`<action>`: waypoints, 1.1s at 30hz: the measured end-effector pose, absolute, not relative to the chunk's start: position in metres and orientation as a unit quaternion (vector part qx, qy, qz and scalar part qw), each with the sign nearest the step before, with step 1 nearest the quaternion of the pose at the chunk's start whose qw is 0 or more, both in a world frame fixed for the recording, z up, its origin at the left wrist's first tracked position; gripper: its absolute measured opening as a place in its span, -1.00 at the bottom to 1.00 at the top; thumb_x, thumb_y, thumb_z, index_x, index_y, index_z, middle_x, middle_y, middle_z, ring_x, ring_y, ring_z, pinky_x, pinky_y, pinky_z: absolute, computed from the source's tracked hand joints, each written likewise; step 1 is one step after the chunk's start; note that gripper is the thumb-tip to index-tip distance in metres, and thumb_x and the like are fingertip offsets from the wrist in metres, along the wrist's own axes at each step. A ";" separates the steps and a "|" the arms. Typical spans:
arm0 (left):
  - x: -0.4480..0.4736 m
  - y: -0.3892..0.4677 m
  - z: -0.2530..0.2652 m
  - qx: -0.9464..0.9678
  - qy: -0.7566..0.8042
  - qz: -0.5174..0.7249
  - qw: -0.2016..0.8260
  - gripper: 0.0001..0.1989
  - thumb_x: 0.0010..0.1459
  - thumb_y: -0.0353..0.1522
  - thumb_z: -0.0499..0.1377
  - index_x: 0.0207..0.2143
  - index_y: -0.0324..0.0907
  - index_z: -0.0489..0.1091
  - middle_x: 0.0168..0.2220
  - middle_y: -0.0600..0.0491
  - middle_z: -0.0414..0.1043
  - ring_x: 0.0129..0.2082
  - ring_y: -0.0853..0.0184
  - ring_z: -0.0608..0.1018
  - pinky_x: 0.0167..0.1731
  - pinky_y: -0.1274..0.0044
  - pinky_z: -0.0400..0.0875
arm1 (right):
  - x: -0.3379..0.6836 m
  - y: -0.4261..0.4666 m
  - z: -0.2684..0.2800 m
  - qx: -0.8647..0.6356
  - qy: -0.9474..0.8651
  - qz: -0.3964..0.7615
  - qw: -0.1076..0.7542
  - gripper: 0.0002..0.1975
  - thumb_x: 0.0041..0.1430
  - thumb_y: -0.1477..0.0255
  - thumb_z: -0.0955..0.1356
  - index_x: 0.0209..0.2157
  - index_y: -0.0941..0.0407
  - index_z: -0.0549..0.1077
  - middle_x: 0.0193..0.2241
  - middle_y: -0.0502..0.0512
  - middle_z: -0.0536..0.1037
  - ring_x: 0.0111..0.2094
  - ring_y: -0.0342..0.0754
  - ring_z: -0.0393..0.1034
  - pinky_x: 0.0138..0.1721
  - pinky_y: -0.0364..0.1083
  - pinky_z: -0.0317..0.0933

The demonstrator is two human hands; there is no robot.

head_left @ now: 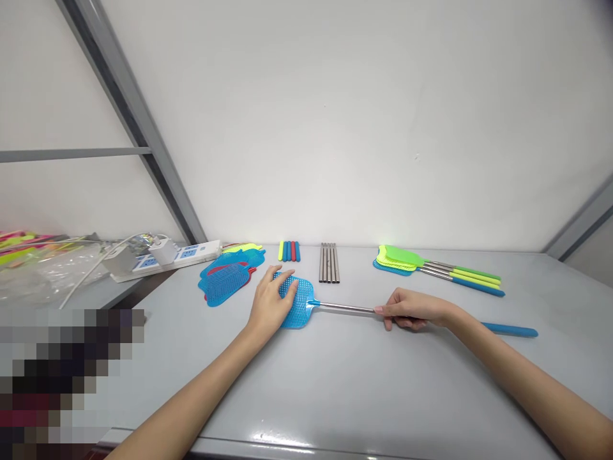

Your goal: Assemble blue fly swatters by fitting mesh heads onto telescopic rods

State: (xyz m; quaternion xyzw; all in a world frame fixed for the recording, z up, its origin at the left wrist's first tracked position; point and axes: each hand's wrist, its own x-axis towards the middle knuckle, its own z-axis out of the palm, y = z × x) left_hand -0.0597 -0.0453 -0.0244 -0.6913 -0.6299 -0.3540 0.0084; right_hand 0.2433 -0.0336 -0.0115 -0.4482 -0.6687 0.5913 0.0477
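A blue fly swatter (302, 308) lies across the table, its mesh head on the left and a thin metal rod running right. On the mesh head rests my left hand (272, 297), open, with fingers spread and covering part of the mesh. My right hand (407, 308) is closed, with thumb and fingers pinching the metal rod. Beyond my right wrist a blue handle (510, 329) shows in line with that rod. My right hand and forearm hide the stretch between them.
Loose swatter heads (225, 284) are piled at left. Short coloured handles (290, 251) and metal tubes (329, 263) stand in rows at the back. Several whole fly swatters (397, 257) lie at right. A power strip (191, 255) with plugs and cables sits by the left edge, near plastic bags (57, 271).
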 end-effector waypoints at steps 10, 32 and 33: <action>-0.042 -0.064 -0.024 -0.825 -0.507 -0.249 -0.025 -0.69 0.11 -0.16 -0.04 -0.17 -0.01 0.36 0.08 0.05 0.12 0.08 0.23 0.17 0.07 0.30 0.01 | 0.241 -0.034 -0.010 -0.454 -0.675 0.581 0.045 -0.53 -0.05 0.06 0.26 -0.57 0.24 0.42 -0.80 -0.11 0.17 -0.81 -0.34 -0.07 -0.78 -0.25 -0.23; -0.035 -0.073 -0.017 -0.869 -0.427 -0.246 -0.045 -0.81 0.16 -0.35 -0.07 -0.37 -0.13 0.32 -0.17 0.05 0.27 -0.12 0.32 0.30 -0.09 0.40 0.15 | 0.236 -0.038 -0.007 -0.467 -0.683 0.560 0.044 -0.43 0.02 0.02 0.15 -0.56 0.26 0.42 -0.76 -0.02 0.32 -0.84 -0.34 0.02 -0.79 -0.26 -0.12; -0.035 -0.073 -0.017 -0.869 -0.427 -0.247 -0.046 -0.81 0.16 -0.36 -0.07 -0.37 -0.13 0.32 -0.17 0.05 0.27 -0.12 0.32 0.30 -0.09 0.40 0.15 | 0.236 -0.037 -0.008 -0.464 -0.684 0.561 0.045 -0.43 0.02 0.02 0.15 -0.56 0.26 0.42 -0.76 -0.02 0.32 -0.84 -0.34 0.02 -0.79 -0.26 -0.11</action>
